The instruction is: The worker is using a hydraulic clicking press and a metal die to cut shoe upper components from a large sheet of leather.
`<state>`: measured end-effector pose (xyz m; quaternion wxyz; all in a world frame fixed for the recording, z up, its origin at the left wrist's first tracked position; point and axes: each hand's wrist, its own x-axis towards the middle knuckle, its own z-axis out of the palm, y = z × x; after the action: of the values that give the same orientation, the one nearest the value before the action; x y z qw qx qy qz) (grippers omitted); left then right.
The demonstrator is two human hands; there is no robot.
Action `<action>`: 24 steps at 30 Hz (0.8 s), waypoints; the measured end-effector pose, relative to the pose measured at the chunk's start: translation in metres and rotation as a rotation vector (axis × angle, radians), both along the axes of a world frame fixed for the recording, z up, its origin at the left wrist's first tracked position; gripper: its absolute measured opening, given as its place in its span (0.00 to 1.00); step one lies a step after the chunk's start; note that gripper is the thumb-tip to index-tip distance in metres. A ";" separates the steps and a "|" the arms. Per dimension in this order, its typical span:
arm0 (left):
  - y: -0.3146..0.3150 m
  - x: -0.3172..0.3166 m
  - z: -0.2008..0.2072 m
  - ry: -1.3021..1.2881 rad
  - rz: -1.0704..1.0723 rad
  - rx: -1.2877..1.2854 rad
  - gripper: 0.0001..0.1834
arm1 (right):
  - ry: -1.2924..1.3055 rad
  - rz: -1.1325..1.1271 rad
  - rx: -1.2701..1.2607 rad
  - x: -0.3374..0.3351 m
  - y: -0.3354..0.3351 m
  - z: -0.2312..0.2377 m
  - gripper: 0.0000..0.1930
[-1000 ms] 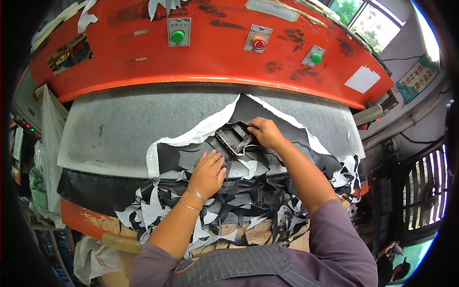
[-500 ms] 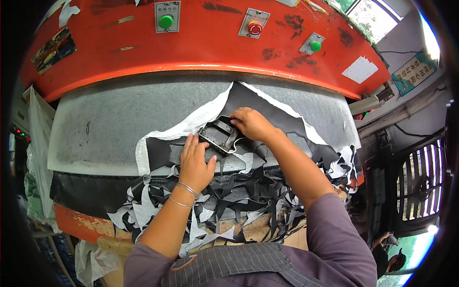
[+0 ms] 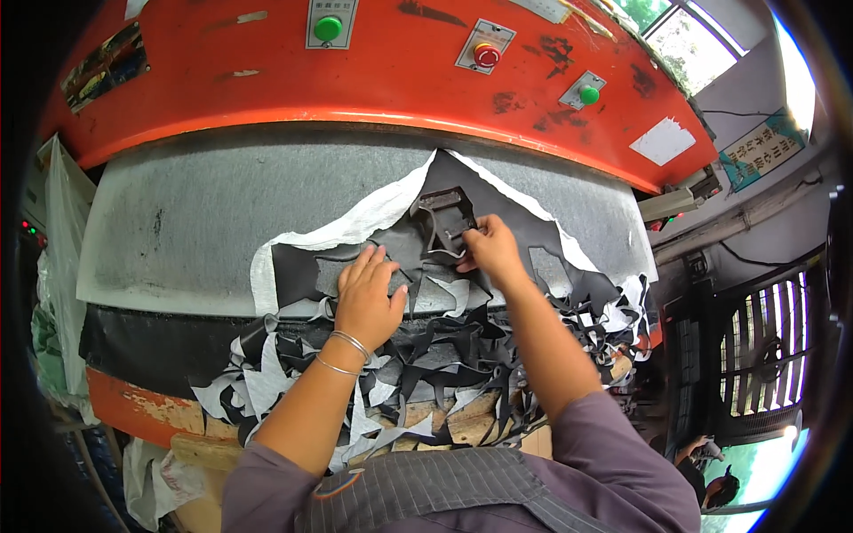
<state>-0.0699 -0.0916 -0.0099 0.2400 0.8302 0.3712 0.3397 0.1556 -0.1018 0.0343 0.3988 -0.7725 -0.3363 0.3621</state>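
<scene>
A dark metal cutting die point(image 3: 452, 220) with open, frame-like walls is over the upper part of a black sheet with a white backing point(image 3: 485, 196). My right hand point(image 3: 495, 252) grips the die by its lower right edge, thumb and fingers closed round the wall. My left hand point(image 3: 368, 298) rests palm down on the sheet's lower left part, fingers stretched out, holding nothing. Cut-through outlines and gaps show in the sheet around both hands. Whether the die touches the sheet all round cannot be seen.
The sheet lies on a wide grey cutting board point(image 3: 195, 213). Behind it stands an orange-red press beam point(image 3: 391, 84) with green buttons and a red one. Tangled black and white offcuts point(image 3: 453, 355) heap along the near edge. Clear plastic point(image 3: 62, 266) hangs at left; a person point(image 3: 718, 487) is at far lower right.
The die has moved up and to the right across the sheet and turned, carried by my right hand, which now grips it lower. My left hand no longer touches it and stays nearly in place.
</scene>
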 end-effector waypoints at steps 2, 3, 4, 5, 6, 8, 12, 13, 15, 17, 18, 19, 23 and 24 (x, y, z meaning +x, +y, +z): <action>0.000 0.000 -0.003 -0.004 -0.003 0.003 0.18 | 0.119 -0.131 0.095 -0.021 -0.009 -0.011 0.17; 0.000 -0.002 -0.005 0.002 -0.004 0.010 0.17 | 0.148 -0.174 0.149 -0.033 -0.012 -0.015 0.17; -0.001 -0.003 -0.007 0.002 0.002 0.007 0.17 | 0.102 -0.139 0.104 -0.036 -0.017 -0.014 0.20; -0.002 -0.004 -0.009 0.000 -0.002 0.011 0.18 | 0.058 -0.103 0.058 -0.038 -0.021 -0.011 0.23; -0.003 -0.004 -0.007 -0.004 -0.008 0.017 0.18 | -0.098 -0.038 0.088 -0.031 -0.024 -0.010 0.27; -0.006 0.001 -0.007 0.001 -0.014 0.037 0.19 | -0.446 0.113 0.320 -0.003 -0.032 -0.019 0.42; -0.013 0.001 -0.009 0.066 0.002 0.084 0.22 | -0.884 0.459 0.209 0.018 -0.027 -0.022 0.46; -0.014 0.004 -0.009 0.080 0.009 0.102 0.22 | -0.891 0.461 0.205 0.022 -0.024 -0.027 0.46; -0.012 0.007 -0.008 0.057 0.037 0.103 0.23 | -0.693 0.378 0.271 0.019 -0.015 -0.034 0.38; -0.011 0.007 -0.010 0.042 0.069 0.102 0.24 | -0.718 0.350 0.352 0.004 -0.018 -0.038 0.34; -0.011 0.006 -0.011 0.051 0.062 0.081 0.24 | -0.759 0.316 0.369 -0.004 -0.021 -0.040 0.34; -0.011 0.004 -0.011 0.060 0.053 0.060 0.25 | -0.799 0.280 0.386 -0.010 -0.023 -0.041 0.34; -0.007 0.005 -0.004 0.060 0.056 -0.023 0.24 | -0.828 0.348 0.365 0.003 -0.021 -0.039 0.38; -0.005 0.008 -0.005 0.045 0.062 -0.037 0.23 | -0.811 0.374 0.414 0.012 -0.020 -0.035 0.42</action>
<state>-0.0622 -0.0967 -0.0144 0.2362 0.8210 0.4084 0.3215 0.1681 -0.1214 -0.0003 0.3090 -0.6822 -0.6623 0.0231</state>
